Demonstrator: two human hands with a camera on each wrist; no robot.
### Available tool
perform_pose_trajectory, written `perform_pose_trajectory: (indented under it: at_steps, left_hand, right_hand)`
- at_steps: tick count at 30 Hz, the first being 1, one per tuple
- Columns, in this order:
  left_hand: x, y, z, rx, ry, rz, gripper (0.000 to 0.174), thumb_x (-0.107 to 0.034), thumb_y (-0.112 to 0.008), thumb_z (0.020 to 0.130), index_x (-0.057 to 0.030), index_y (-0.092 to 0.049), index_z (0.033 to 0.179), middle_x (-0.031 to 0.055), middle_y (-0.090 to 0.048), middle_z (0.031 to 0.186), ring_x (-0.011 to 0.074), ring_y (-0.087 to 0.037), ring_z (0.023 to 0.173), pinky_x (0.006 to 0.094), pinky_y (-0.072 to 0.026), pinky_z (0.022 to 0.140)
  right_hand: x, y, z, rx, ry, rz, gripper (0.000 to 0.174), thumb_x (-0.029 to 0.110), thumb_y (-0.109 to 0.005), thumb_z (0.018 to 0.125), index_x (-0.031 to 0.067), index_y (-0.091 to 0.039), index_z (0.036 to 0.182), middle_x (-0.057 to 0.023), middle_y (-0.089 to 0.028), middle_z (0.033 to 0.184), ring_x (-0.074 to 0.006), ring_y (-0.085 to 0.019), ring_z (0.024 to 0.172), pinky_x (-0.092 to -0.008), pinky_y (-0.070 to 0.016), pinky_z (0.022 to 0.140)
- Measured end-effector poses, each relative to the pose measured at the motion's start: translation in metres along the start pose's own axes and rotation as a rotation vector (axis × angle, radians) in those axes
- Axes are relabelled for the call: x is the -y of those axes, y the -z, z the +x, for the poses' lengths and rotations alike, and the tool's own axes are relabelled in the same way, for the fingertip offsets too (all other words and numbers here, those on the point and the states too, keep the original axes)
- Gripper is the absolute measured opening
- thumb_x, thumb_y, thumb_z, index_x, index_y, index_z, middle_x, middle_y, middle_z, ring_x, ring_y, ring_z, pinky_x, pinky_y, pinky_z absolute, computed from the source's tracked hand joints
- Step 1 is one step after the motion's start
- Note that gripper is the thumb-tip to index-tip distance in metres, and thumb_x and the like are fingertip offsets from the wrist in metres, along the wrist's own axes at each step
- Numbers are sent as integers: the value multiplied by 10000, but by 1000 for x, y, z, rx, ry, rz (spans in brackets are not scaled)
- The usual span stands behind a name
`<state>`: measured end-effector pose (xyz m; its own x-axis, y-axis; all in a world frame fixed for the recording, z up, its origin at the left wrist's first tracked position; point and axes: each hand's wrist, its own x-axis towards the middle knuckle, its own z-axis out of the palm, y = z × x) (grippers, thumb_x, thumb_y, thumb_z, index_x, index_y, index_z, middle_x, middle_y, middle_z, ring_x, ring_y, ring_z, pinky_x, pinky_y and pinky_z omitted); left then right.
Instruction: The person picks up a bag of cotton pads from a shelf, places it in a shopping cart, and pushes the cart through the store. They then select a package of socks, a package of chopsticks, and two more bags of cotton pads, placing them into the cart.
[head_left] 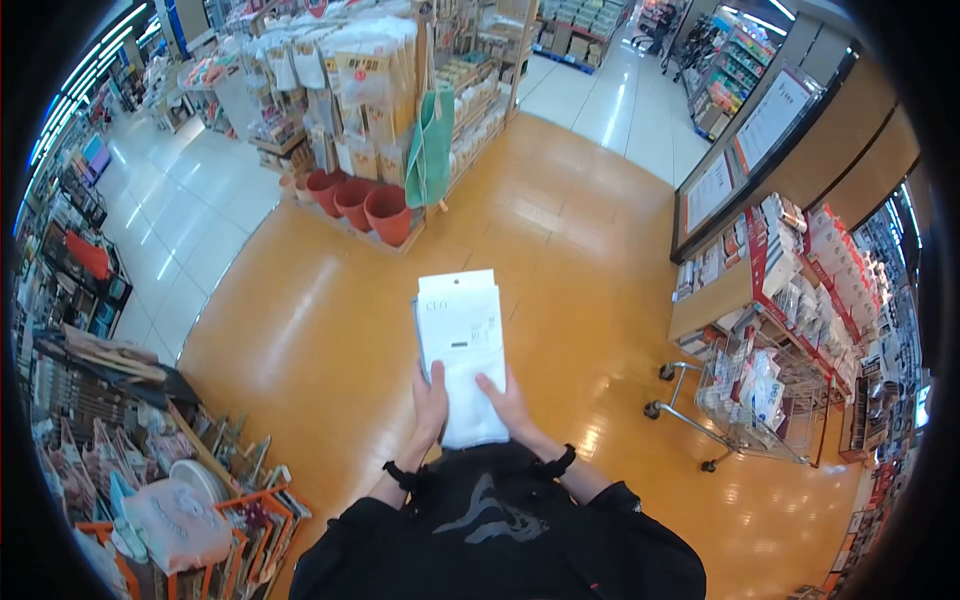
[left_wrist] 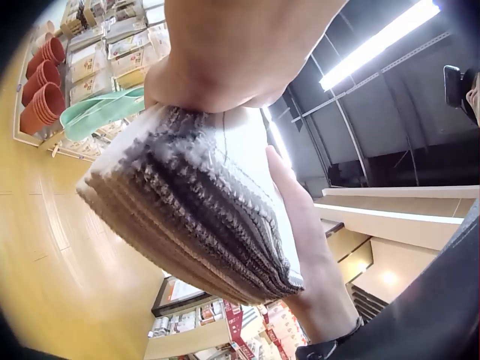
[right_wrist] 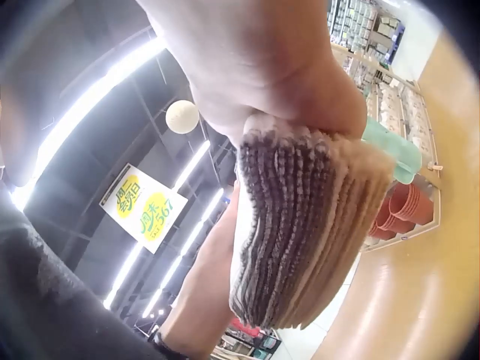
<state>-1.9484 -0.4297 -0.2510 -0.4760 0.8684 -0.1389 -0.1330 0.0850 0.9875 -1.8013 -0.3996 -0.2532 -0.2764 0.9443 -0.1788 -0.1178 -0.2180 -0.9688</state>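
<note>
A thick stack of folded cloths with a white printed card at its top is held in front of the body in the head view. The left hand grips its left side, thumb on the white front. On the right side the right hand grips it the same way. Both wrist views show the folded edges of the cloths, grey-brown on one side and beige on the other. Fingers behind the stack are hidden in the head view.
Terracotta pots and a green apron-like item stand at a shelf ahead. A wire shopping cart is at the right beside stacked goods. Lower left, an orange rack holds a pink-white bag. Orange-brown floor lies between.
</note>
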Motion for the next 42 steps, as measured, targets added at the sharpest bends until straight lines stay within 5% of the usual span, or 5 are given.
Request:
perform_pose_trajectory:
  at_steps: [15, 21, 27, 34, 42]
  left_hand:
    - [-22, 73, 194, 82, -3, -81, 470, -273, -432, 1036, 29, -363, 1389, 168, -511, 1334, 230, -544, 1155, 352, -445, 985]
    - [-31, 78, 262, -102, 145, -54, 494, -285, -508, 1007, 32, -403, 1371, 174, -525, 1322, 242, -547, 1151, 366, -447, 974]
    - [-43, 84, 335, -166, -190, 63, 437, -155, -582, 960, 48, -424, 1314, 189, -554, 1234, 257, -554, 1113, 368, -437, 969]
    - [-94, 79, 405, 155, -169, 43, 532, -217, -588, 958, 6, -311, 1354, 171, -496, 1250, 239, -510, 1138, 365, -414, 985]
    - [-104, 81, 499, 659, -188, 130, 757, -163, -749, 822, 19, -275, 1383, 225, -476, 1278, 300, -494, 1210, 390, -406, 1016]
  right_hand:
    - [49, -103, 227, 179, 207, -174, 534, 322, -686, 903, -33, -470, 1238, -171, -617, 1126, -213, -598, 1043, -332, -476, 898]
    - [66, -143, 282, 208, 113, -163, 566, 313, -674, 909, -25, -426, 1290, -170, -601, 1140, -214, -579, 1069, -342, -459, 922]
    - [41, -167, 347, 128, 123, -99, 587, 312, -657, 923, -14, -395, 1336, -155, -584, 1194, -203, -544, 1129, -345, -440, 964]
    - [42, -185, 424, -107, 154, 43, 478, 298, -657, 927, -22, -518, 1255, -128, -649, 1117, -184, -614, 1023, -322, -490, 890]
    - [50, -187, 463, -529, 217, -12, 464, 368, -632, 940, -28, -568, 1172, -108, -667, 1043, -167, -621, 944, -319, -502, 834]
